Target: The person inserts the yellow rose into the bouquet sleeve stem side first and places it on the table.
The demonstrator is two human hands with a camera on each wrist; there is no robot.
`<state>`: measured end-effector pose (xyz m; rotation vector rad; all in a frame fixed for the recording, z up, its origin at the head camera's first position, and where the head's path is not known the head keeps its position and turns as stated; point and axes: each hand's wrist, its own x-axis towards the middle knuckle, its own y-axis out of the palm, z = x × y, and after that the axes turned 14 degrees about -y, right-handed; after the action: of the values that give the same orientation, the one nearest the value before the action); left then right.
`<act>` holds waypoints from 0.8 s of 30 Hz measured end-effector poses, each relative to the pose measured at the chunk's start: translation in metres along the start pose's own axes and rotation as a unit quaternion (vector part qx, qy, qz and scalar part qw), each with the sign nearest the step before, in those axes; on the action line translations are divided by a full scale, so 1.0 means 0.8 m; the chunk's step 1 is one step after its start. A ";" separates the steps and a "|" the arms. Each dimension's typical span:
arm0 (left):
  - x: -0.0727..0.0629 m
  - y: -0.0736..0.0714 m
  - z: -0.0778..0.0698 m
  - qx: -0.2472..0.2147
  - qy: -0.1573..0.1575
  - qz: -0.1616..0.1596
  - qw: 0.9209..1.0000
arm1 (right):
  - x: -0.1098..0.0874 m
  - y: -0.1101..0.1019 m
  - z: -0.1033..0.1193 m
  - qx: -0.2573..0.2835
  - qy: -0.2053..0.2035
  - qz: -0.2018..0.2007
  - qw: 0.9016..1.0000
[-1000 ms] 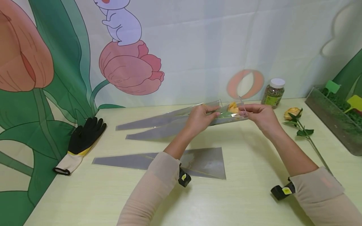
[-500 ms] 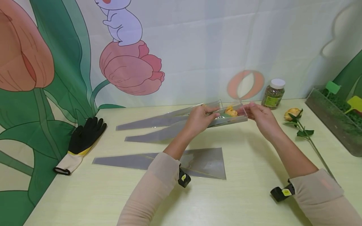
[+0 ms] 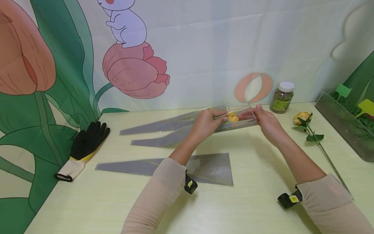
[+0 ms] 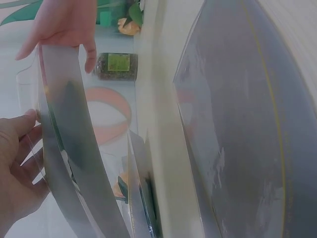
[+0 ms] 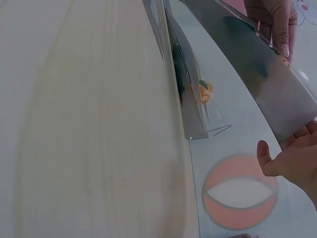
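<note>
My left hand (image 3: 205,123) grips a clear and grey plastic flower sleeve (image 3: 241,124), thumb and fingers on its upper edge. The sleeve is raised over the table at its wide end. Inside lies a yellow rose (image 3: 232,117), its stem hidden by the sleeve and hand. At the wide mouth my right hand (image 3: 270,125) has straight fingers reaching in toward the bloom. Its thumb (image 4: 89,58) stands apart outside the sleeve in the left wrist view. The left hand's fingers (image 5: 281,37) also show along the sleeve's edge in the right wrist view.
Behind lies another sleeve (image 3: 155,125) with a yellow rose (image 5: 205,92) in it. A flat sleeve (image 3: 213,167) is in front. To the right are a loose yellow rose (image 3: 302,117), a lidded jar (image 3: 281,99) and a planter box (image 3: 346,130). A black glove (image 3: 87,141) lies left.
The yellow rose has slid left, deeper into the sleeve. My right hand has gone from pinching near the bloom at the mouth to reaching inside with straight fingers. The left hand stays put.
</note>
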<state>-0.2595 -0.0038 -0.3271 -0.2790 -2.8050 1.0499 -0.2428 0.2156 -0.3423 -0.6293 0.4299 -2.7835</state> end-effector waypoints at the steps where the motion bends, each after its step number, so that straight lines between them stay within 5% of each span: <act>1: 0.000 0.000 0.000 -0.002 -0.001 0.000 1.000 | 0.001 0.000 -0.001 0.003 -0.005 0.003 1.000; 18: -0.001 -0.001 0.002 -0.004 0.019 0.007 1.000 | 0.003 0.004 0.001 0.017 -0.016 0.035 0.999; 24: -0.002 -0.001 0.006 -0.013 0.024 0.013 1.000 | 0.002 0.001 0.009 0.000 -0.009 -0.033 0.999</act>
<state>-0.2586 -0.0079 -0.3303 -0.3405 -2.7828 0.9984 -0.2408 0.2130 -0.3358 -0.6800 0.4114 -2.8382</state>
